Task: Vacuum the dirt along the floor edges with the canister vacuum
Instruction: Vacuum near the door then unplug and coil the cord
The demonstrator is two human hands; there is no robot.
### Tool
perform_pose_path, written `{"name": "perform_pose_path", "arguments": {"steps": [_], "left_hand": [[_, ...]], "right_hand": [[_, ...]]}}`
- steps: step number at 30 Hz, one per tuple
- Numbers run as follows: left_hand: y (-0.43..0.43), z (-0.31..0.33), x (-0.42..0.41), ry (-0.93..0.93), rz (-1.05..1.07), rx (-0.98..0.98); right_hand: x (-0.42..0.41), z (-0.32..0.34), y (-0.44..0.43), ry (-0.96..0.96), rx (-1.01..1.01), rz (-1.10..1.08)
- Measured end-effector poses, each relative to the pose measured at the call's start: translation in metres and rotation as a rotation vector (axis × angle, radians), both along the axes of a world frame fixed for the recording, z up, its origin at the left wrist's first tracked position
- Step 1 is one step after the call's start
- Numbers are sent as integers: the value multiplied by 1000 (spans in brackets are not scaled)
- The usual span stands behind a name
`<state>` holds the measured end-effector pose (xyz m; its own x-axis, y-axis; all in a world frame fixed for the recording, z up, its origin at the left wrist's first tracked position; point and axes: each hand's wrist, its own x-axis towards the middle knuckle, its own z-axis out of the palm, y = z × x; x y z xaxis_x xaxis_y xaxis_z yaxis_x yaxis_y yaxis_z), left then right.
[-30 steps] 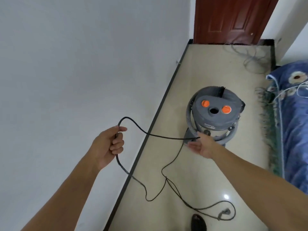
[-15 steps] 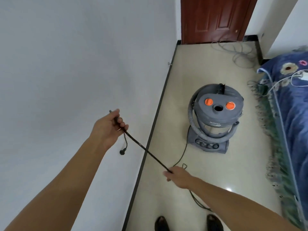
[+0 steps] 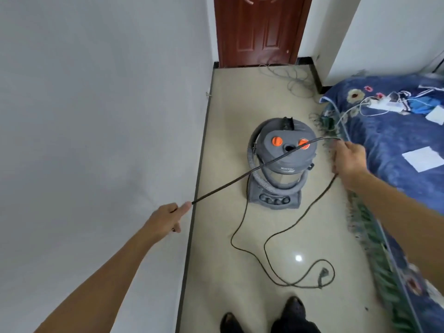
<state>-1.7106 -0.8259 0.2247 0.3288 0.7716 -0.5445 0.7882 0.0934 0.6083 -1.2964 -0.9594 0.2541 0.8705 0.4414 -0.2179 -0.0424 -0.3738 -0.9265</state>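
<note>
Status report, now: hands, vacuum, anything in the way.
Both hands gripping power cord, left hand, right hand, pulled taut between. Canister vacuum standing, hose wrapped. Slack cord and plug loose on floor.

Bright, even, diffuse light; no hard shadows. One small white specular spot on the glossy floor tiles, pointing to an overhead source. Soft shadow under the canister vacuum. White wall evenly lit, slightly greyish. Strong wide-angle bending: door and wall edges lean outward. Right hand motion-blurred; bed edge smeared. Centre fairly sharp.
</note>
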Motion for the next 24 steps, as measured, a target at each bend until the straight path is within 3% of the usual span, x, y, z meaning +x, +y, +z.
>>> {"name": "perform_pose_path", "arguments": {"steps": [2,4,8,11,14,16,20,24], "left_hand": [[-2,-18,-8,141,-179,57],[2,-35,-18,273,-220,75],[-13,-62,-46,266,-16,-74],[-34,-69,-53,235,152,-169],[-43,-61,-33,142,349,-203],[-43,-47,-10,44,444,-208],[-32,-12,43,-166,416,-88],[-25,30,97,-386,346,-52]], "right_hand": [[24,27,16,-24,38,-23],[49,55,26,22,131,-107],[114,107,28,0,232,-330],[153,117,16,-87,90,-396],[138,75,9,-304,-406,73],[100,39,5,-347,-563,372],[37,-7,-4,-447,-644,843],[2,-9,-6,-402,-492,1217]]}}
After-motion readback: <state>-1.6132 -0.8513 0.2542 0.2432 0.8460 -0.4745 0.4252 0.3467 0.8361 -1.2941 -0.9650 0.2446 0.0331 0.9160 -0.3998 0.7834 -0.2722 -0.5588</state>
